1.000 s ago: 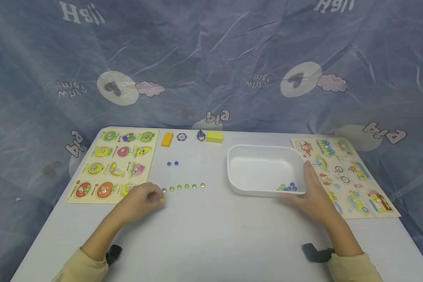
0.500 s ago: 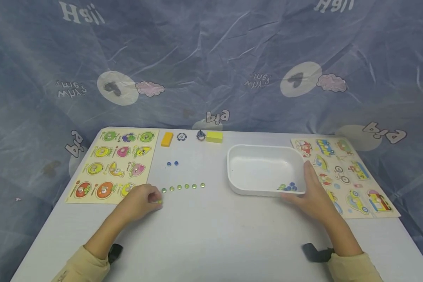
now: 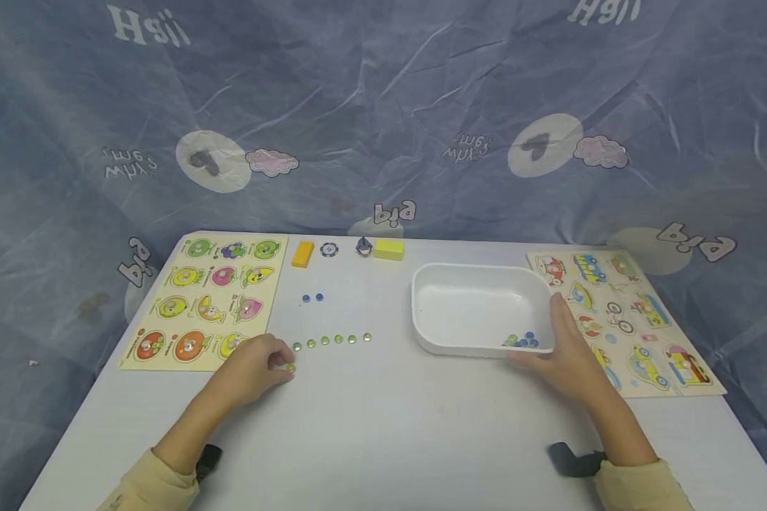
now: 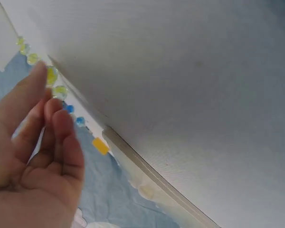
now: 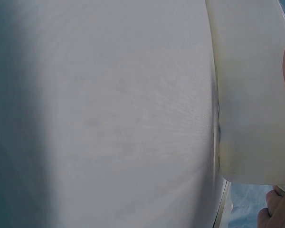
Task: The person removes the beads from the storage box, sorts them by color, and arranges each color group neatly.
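With thumb and fingertips, my left hand (image 3: 252, 369) pinches a yellow glass marble (image 3: 290, 368) low over the white table. The same marble shows by the thumb tip in the left wrist view. Just beyond runs a row of several green marbles (image 3: 324, 341), spaced apart. Farther back lie two blue marbles (image 3: 319, 297). My right hand (image 3: 569, 358) grips the right end of a white plastic tub (image 3: 479, 350), thumb at its near wall. Several blue marbles (image 3: 529, 339) and green marbles (image 3: 510, 341) are gathered in the tub's near right corner.
A fruit puzzle board (image 3: 265, 298) lies left, a vehicle puzzle board (image 3: 667, 333) right, partly behind my right hand. Along the back edge stand an orange block (image 3: 303, 254), a round chip (image 3: 329, 250), a small dark figure (image 3: 364, 247) and a yellow block (image 3: 388, 250).
My left hand has shifted slightly left and toward me with the yellow marble, away from the green row's end. The right hand and tub stay put.
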`<state>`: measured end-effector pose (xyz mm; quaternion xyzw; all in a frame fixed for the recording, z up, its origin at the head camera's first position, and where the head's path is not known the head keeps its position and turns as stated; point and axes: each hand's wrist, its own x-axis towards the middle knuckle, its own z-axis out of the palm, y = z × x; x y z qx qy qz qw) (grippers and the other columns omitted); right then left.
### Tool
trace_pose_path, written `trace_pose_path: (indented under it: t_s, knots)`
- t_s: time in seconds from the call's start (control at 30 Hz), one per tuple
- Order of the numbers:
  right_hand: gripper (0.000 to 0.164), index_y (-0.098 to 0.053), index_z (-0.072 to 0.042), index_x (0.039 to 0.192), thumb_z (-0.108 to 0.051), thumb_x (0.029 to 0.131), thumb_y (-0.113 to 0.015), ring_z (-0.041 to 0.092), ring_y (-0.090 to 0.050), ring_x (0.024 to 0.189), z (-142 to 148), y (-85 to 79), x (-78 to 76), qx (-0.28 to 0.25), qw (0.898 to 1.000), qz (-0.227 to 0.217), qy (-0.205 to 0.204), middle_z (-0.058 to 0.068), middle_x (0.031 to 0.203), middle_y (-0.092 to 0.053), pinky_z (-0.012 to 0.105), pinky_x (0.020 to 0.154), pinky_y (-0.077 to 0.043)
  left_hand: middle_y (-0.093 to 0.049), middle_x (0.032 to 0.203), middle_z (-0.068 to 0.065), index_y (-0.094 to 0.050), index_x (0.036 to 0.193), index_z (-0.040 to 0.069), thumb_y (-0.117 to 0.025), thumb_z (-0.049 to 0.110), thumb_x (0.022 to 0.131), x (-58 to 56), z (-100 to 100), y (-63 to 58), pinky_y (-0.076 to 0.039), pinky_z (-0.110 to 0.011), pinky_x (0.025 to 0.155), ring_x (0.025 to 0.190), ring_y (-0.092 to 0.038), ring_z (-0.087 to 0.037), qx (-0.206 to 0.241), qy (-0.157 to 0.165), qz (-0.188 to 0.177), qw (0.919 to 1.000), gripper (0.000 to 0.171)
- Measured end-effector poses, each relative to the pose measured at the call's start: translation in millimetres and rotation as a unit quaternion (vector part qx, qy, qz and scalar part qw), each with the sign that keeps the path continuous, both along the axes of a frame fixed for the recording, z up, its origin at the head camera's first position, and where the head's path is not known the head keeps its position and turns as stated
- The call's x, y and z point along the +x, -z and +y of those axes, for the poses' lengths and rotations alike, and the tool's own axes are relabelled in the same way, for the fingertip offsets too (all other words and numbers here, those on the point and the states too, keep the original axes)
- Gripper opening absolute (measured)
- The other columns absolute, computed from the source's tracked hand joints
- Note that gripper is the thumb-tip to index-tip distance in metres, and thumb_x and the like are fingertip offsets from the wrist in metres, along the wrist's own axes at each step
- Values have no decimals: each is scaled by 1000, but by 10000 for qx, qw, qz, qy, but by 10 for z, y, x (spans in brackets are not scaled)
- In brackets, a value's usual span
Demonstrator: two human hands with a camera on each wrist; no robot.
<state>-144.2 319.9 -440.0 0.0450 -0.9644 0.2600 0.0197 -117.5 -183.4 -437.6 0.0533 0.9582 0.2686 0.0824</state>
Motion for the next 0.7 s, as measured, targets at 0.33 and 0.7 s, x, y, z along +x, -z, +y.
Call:
trace_pose_path:
  t_s: [0.33, 0.7]
  knots:
    - [129, 17, -18, 149, -65, 68, -71, 33, 11, 146, -8, -12, -4, -35, 10000, -2, -37, 5, 157, 19, 60, 114, -6, -64, 91, 8, -70, 96, 19, -81, 20, 73, 84, 292, -434, -49, -31, 76, 87, -57, -16, 341, 291, 852, 9954, 26]
    - [129, 16, -16, 149, -64, 68, -72, 32, 11, 146, 0, -8, -2, -43, 10000, 70, -54, 6, 157, 18, 59, 115, -6, -62, 101, 12, -65, 112, 23, -70, 25, 85, 1, 1363, -724, -50, -23, 85, 95, -57, -6, 641, 2006, 1163, 9706, 28]
